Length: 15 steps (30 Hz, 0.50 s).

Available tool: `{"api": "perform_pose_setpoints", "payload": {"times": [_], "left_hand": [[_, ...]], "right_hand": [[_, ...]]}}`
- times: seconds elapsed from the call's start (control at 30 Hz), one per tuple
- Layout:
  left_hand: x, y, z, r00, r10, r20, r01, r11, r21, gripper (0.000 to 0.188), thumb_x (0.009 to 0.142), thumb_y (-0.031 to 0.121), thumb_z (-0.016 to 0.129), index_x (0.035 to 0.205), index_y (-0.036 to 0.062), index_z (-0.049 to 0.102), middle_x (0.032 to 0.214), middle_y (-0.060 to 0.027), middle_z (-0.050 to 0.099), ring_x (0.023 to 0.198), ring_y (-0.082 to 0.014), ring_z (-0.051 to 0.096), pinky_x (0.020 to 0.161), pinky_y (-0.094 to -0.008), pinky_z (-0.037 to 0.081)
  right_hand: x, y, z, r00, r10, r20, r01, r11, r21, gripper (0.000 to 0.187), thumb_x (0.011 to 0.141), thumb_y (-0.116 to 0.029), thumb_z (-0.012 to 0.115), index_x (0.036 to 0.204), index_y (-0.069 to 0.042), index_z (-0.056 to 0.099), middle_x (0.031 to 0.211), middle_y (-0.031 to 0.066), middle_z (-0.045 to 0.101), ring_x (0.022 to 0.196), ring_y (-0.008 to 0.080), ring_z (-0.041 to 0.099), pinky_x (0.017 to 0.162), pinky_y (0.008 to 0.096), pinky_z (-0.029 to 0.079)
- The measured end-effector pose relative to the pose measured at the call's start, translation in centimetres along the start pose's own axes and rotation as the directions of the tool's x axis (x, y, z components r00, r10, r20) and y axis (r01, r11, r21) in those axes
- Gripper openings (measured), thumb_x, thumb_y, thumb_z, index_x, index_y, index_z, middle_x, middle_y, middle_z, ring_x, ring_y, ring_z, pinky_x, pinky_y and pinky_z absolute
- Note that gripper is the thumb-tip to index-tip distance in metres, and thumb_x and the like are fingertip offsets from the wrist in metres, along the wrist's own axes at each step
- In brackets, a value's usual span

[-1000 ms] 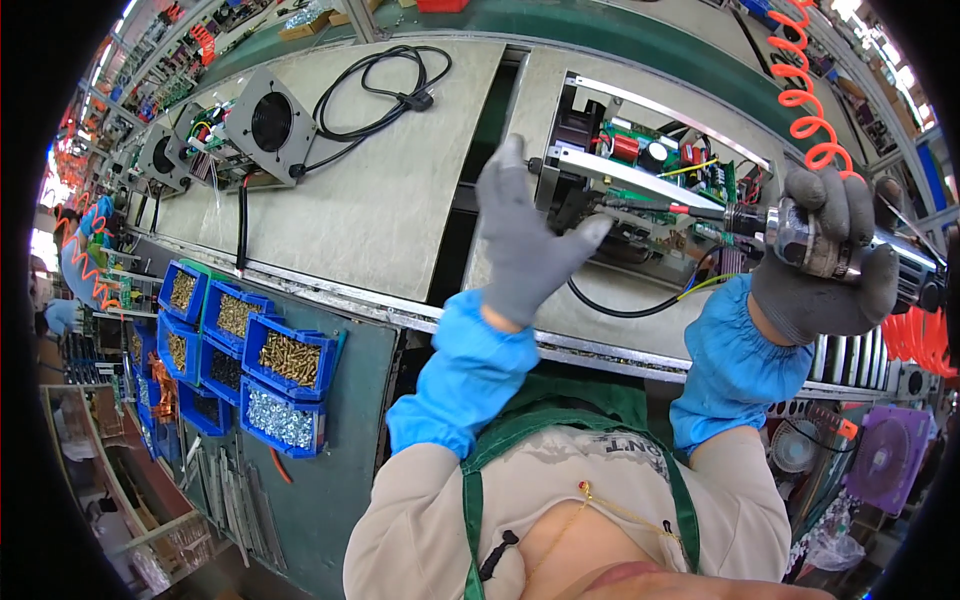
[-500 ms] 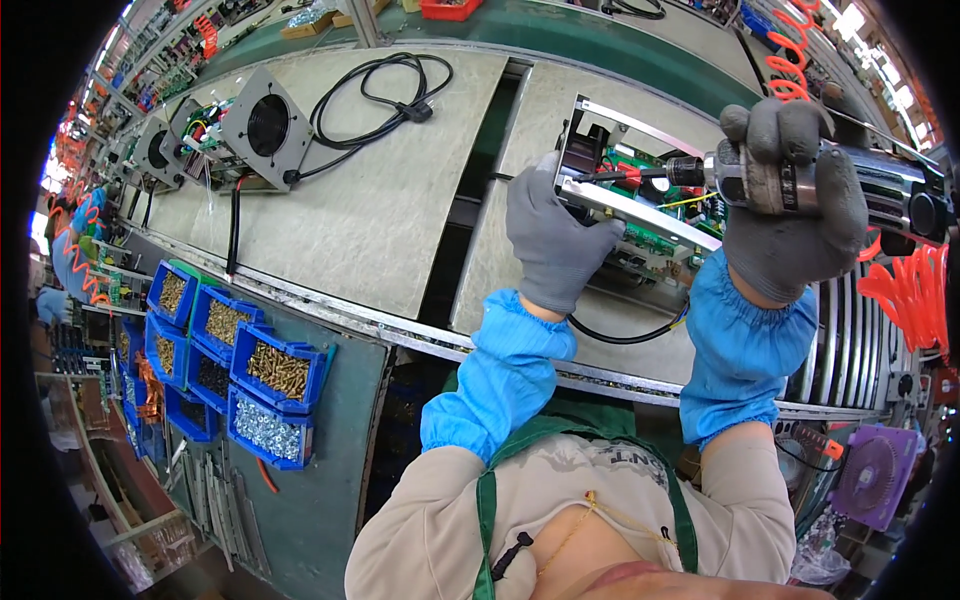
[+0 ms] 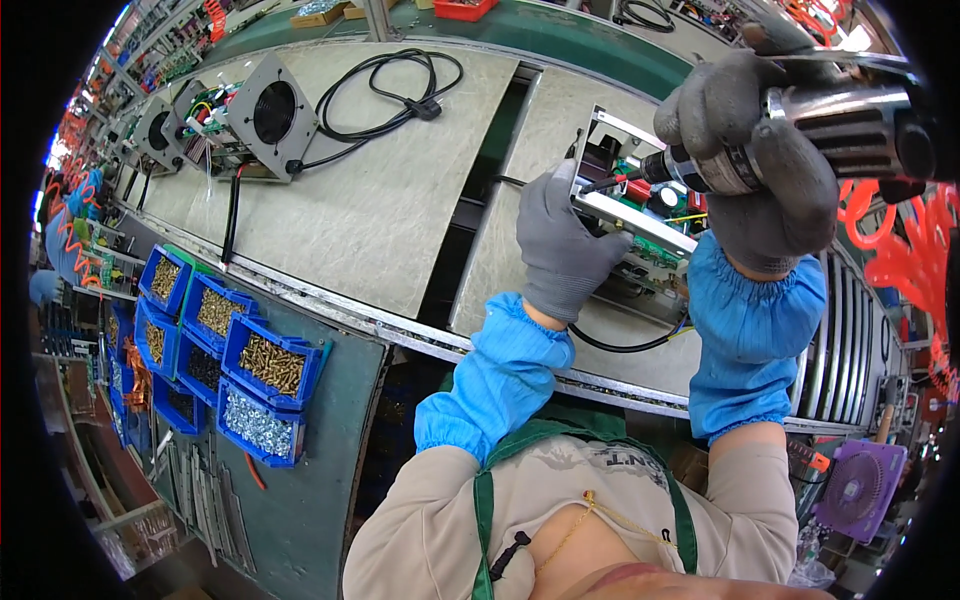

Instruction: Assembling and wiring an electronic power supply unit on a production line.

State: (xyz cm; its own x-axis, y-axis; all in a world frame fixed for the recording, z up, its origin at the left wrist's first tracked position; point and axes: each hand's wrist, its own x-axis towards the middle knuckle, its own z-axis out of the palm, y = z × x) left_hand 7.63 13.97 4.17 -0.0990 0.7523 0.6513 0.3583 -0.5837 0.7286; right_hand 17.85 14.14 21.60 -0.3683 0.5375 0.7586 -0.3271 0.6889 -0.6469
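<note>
My right hand [image 3: 745, 150], in a grey glove, is closed round a silver and black air screwdriver [image 3: 855, 115]. The tool lies nearly level, its bit pointing left, and the tip meets the near left corner of an open metal-framed electronic unit [image 3: 645, 222]. Inside the frame are green circuit boards, red parts and coloured wires. My left hand [image 3: 568, 245], gloved in grey too, grips the left end of this frame, with its thumb along the near side. Whether a screw sits under the tip is too small to tell.
At the left of the worktop stand similar units with fan plates [image 3: 272, 112] and a coiled black power cord [image 3: 425, 108]. Blue bins [image 3: 270, 365] of screws sit at the lower left. A gap [image 3: 465, 215] splits the worktop. Red coiled air hoses [image 3: 905, 250] hang at the right.
My right hand and the screwdriver have shifted slightly left, with the tool's rear end higher in view. The bit tip now meets the frame's corner. My left hand keeps its grip.
</note>
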Motion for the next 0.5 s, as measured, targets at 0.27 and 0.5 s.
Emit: {"api": "perform_pose_setpoints", "payload": {"times": [0.27,0.5], "left_hand": [[0.4,0.4,-0.6,0.998,0.034,-0.051,-0.031,0.998,0.05,0.084,0.044,0.016,0.086,0.119,0.0018,0.05,0.099,-0.0134,0.055,0.09,-0.0295,0.058,0.078,-0.0374,0.049],[0.4,0.3,-0.3,0.997,0.045,-0.055,-0.042,0.997,0.059,0.082,0.045,0.016,0.085,0.118,0.0018,0.05,0.098,-0.0125,0.055,0.089,-0.0287,0.057,0.078,-0.0368,0.049]], "right_hand": [[0.2,0.7,0.5,0.992,0.016,-0.128,-0.026,0.997,-0.073,0.054,0.087,-0.019,0.049,0.136,0.0,0.038,0.071,-0.0003,0.039,0.062,0.0123,0.042,0.063,0.0326,0.035],[-0.2,0.6,0.7,0.965,0.024,-0.262,-0.049,0.995,-0.09,0.053,0.086,-0.023,0.05,0.132,0.001,0.042,0.07,-0.0005,0.04,0.061,0.0125,0.041,0.063,0.0329,0.036]]}}
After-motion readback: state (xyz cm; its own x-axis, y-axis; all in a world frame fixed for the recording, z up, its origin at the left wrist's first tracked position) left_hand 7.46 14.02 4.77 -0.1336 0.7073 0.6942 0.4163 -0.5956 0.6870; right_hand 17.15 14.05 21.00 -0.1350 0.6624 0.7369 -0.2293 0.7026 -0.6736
